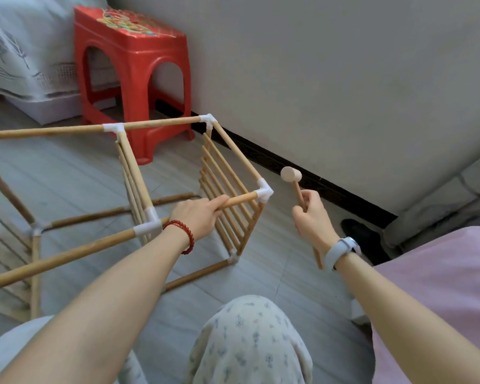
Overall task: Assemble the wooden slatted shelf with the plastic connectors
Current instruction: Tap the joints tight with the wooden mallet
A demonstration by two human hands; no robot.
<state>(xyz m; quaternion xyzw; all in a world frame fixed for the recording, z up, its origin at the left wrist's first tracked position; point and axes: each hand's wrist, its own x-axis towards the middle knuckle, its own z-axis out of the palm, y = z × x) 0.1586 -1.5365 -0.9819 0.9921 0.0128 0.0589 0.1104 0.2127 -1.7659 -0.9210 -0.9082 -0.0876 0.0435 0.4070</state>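
Note:
The wooden shelf frame (pixel 161 123) lies on its side on the floor, its dowels joined by white plastic connectors. My left hand (pixel 198 216) grips the near top rail, a little left of the white corner connector (pixel 264 192). A slatted panel (pixel 227 195) hangs below that corner. My right hand (pixel 312 217) holds the handle of a small wooden mallet (pixel 291 174), head up, just right of the corner connector and apart from it. Another white connector (pixel 148 228) sits on the same rail beside my left wrist.
A red plastic stool (pixel 133 76) stands behind the frame against the grey wall. A bed with pale cover (pixel 25 51) fills the upper left. My knee in patterned trousers (pixel 250 336) is at the bottom centre. A black skirting (pixel 302 173) runs along the wall.

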